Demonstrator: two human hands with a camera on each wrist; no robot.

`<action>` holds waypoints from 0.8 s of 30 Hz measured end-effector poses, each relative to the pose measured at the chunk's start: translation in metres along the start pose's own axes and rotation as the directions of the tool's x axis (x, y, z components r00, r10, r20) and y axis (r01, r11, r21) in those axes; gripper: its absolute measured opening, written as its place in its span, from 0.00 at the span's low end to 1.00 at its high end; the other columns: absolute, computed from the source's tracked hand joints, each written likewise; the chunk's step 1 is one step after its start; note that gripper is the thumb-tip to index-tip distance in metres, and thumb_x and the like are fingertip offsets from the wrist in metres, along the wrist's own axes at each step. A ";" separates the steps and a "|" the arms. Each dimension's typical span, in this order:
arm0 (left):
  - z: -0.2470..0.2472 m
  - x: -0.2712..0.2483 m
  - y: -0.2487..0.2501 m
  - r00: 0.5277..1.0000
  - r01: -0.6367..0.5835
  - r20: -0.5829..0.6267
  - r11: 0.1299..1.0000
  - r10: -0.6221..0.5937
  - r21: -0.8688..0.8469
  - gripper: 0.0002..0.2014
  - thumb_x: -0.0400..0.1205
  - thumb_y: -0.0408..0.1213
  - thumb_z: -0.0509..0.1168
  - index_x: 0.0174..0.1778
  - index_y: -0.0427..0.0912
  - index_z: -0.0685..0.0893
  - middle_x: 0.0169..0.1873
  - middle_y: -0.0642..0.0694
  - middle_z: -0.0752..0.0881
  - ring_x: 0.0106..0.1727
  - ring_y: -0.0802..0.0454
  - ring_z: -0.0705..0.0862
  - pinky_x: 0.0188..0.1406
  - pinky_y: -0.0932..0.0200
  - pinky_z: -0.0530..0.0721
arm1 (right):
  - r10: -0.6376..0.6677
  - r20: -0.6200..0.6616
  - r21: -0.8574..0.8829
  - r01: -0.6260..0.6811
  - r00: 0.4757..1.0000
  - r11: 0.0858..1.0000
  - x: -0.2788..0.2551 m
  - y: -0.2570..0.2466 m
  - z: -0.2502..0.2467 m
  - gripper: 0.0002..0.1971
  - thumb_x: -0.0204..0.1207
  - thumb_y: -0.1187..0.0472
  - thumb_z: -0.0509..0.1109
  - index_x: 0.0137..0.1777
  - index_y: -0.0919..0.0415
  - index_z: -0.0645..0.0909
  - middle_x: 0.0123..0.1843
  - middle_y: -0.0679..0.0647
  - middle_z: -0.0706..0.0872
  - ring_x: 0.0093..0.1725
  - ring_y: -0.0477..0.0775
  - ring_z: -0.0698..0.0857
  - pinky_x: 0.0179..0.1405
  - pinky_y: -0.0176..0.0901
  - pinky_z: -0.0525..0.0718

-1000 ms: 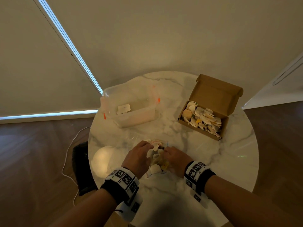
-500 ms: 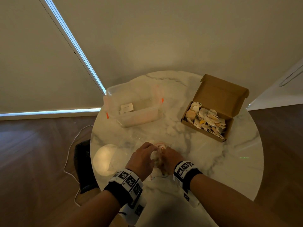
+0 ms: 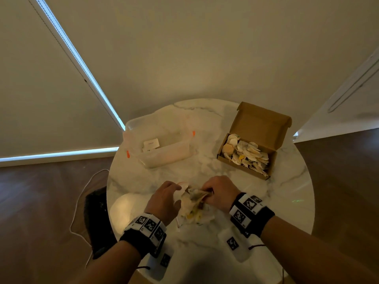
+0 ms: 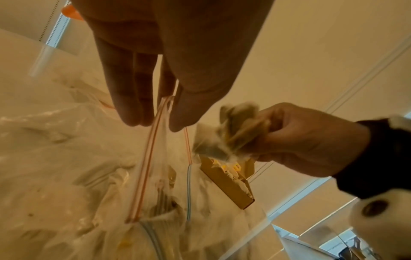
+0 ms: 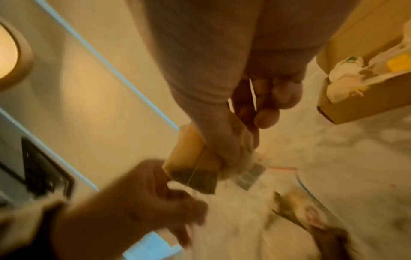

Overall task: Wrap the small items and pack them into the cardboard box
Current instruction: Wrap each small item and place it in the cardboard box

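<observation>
A clear zip bag (image 3: 194, 214) of tea bags lies on the marble table near its front edge. My left hand (image 3: 166, 198) pinches the bag's red zip rim (image 4: 147, 154) between thumb and fingers (image 4: 131, 112), holding the mouth up. My right hand (image 3: 220, 193) grips a bunch of tea bags (image 4: 227, 133) just right of the bag's mouth; the same tea bags (image 5: 193, 168) show blurred in the right wrist view. The open cardboard box (image 3: 260, 126), filled with several tea bags, stands at the back right, an arm's reach beyond my right hand.
A clear plastic container (image 3: 160, 144) with orange clips holds a white card at the back left. The round table (image 3: 287, 193) ends close on all sides. A white cable (image 3: 82, 193) and a dark object lie on the wooden floor to the left.
My right hand has drawn away to the right from the bag's mouth with a bunch of tea bags. My left hand stays at the bag, still pinching its rim.
</observation>
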State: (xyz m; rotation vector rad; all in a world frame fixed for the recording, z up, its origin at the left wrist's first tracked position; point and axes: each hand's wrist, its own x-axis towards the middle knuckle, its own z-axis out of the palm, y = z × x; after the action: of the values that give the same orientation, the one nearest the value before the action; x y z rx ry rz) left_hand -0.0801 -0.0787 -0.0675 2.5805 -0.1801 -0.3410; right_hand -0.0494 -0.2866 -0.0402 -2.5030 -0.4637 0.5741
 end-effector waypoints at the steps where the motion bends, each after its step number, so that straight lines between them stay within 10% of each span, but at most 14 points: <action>1: -0.001 0.000 0.000 1.000 -0.026 0.007 1.000 0.026 -0.003 0.17 0.78 0.40 0.71 0.63 0.50 0.82 0.62 0.54 0.79 0.49 0.55 0.82 0.53 0.63 0.82 | -0.005 -0.013 0.036 0.006 1.000 0.999 -0.004 -0.003 -0.012 0.06 0.69 0.53 0.77 0.38 0.55 0.90 0.34 0.51 0.87 0.34 0.48 0.82 0.34 0.39 0.75; 8: -0.031 0.006 0.025 0.983 -0.170 0.025 0.963 0.179 -0.207 0.12 0.79 0.39 0.69 0.57 0.58 0.84 0.61 0.56 0.77 0.60 0.62 0.79 0.62 0.60 0.80 | -0.030 -0.040 0.236 0.038 0.999 0.971 -0.028 -0.013 -0.080 0.09 0.69 0.54 0.79 0.35 0.58 0.88 0.29 0.51 0.85 0.28 0.44 0.78 0.31 0.40 0.75; 13: -0.065 0.014 0.078 0.947 -0.151 0.131 0.764 0.295 -0.627 0.26 0.73 0.62 0.65 0.67 0.59 0.75 0.67 0.57 0.79 0.69 0.67 0.76 0.66 0.66 0.76 | -0.021 0.029 0.248 0.013 0.999 0.969 -0.040 -0.016 -0.097 0.06 0.70 0.58 0.79 0.38 0.60 0.90 0.27 0.49 0.84 0.25 0.39 0.75 0.28 0.35 0.71; 19: -0.063 0.024 0.112 0.919 -0.234 0.171 0.840 0.355 -0.489 0.10 0.79 0.49 0.71 0.55 0.55 0.85 0.46 0.55 0.89 0.46 0.64 0.86 0.45 0.62 0.84 | 0.033 0.105 0.202 -0.053 0.994 0.978 -0.047 -0.020 -0.113 0.06 0.68 0.51 0.79 0.33 0.49 0.88 0.25 0.47 0.82 0.26 0.42 0.74 0.31 0.41 0.73; 24: -0.067 0.027 0.128 0.961 -0.044 0.162 0.702 0.224 -0.711 0.08 0.81 0.48 0.67 0.46 0.51 0.89 0.41 0.46 0.91 0.46 0.47 0.90 0.43 0.44 0.90 | 0.104 -0.101 0.291 -0.071 0.989 0.954 -0.056 -0.016 -0.130 0.10 0.66 0.53 0.82 0.35 0.60 0.89 0.28 0.52 0.84 0.26 0.38 0.76 0.27 0.31 0.72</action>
State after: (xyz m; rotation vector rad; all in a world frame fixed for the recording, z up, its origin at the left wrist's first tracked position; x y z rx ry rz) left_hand -0.0433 -0.1607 0.0496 1.7432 -0.2640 -0.5430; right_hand -0.0374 -0.3519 0.0858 -2.2702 -0.2083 0.4881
